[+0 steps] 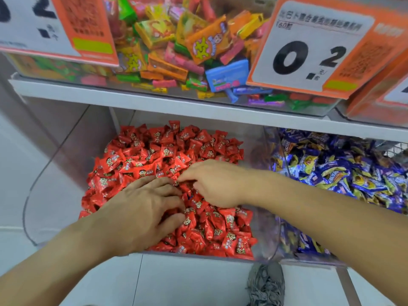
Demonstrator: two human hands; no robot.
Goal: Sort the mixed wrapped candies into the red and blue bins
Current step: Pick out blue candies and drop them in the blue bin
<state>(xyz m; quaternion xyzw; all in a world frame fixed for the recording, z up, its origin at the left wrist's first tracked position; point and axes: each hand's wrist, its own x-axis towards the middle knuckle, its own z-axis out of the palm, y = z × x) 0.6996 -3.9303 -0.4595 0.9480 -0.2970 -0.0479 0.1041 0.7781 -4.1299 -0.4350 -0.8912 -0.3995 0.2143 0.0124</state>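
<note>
Your left hand is lying flat, fingers spread, on the red candies; your right hand is curling its fingertips into the same heap — whether it is pinching one, I cannot tell. Blue candies are filling the clear bin beside — under a white shelf with price cards.

You have two hands in the red bin — left hand, right hand — two lower candy bins, two price signs, one grey shoe.
</note>
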